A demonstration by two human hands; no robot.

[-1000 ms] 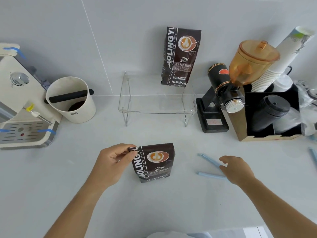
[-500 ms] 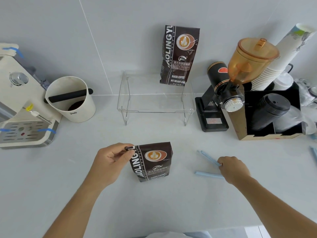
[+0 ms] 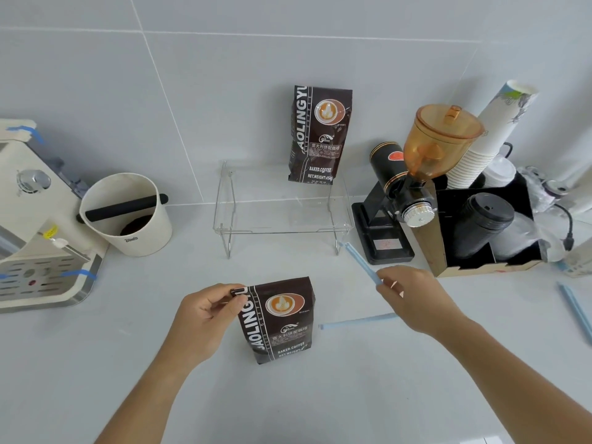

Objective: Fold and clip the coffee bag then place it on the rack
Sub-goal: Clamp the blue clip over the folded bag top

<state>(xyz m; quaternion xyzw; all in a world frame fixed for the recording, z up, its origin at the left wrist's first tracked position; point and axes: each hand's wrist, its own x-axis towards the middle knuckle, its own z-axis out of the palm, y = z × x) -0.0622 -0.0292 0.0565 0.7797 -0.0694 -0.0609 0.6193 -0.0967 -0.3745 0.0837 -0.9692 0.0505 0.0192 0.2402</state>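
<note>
A dark brown coffee bag (image 3: pixel 282 318) stands on the white counter near me, its top folded down. My left hand (image 3: pixel 208 318) pinches the folded top at the bag's upper left corner. My right hand (image 3: pixel 413 299) holds one end of a light blue clip stick (image 3: pixel 360 261), lifted and pointing toward the rack's right leg. A second blue clip stick (image 3: pixel 355 322) lies flat on the counter between the bag and my right hand. The clear acrylic rack (image 3: pixel 282 230) stands against the wall, with another coffee bag (image 3: pixel 320 134) upright on its right side.
A cream espresso machine (image 3: pixel 32 225) and a white knock box (image 3: pixel 128 216) are at the left. A black grinder with an amber hopper (image 3: pixel 416 184), a stack of paper cups (image 3: pixel 490 133) and a box of lids (image 3: pixel 487 235) crowd the right. Another blue stick (image 3: pixel 575 309) lies far right.
My right hand has closed on a blue clip stick and lifted it off the counter. The left hand keeps its pinch on the bag's folded top.
</note>
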